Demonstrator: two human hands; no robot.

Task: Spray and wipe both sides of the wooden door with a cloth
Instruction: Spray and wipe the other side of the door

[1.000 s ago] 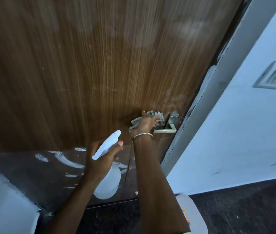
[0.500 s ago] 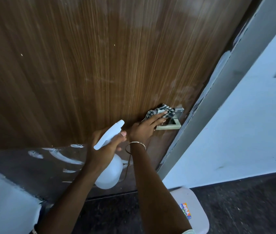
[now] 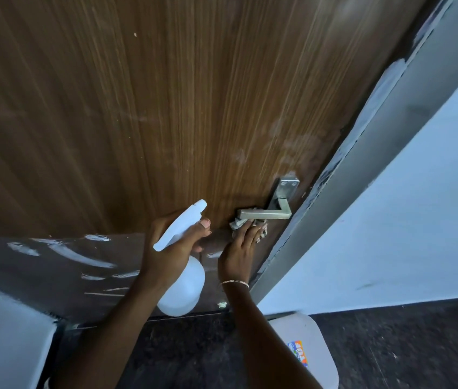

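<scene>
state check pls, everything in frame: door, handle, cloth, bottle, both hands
wooden door: pale smudges above the handle, white smears on its dark lower panel.
door handle: lever level, not pressed.
cloth: bunched, pressed on the door just under the lever.
spray bottle: held tilted, nozzle toward the door.
left hand: grips the spray bottle.
right hand: straight fingers press the cloth.

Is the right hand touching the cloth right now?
Touching. Head view: the right hand lies flat on the cloth, pressing it to the door below the handle.
</scene>
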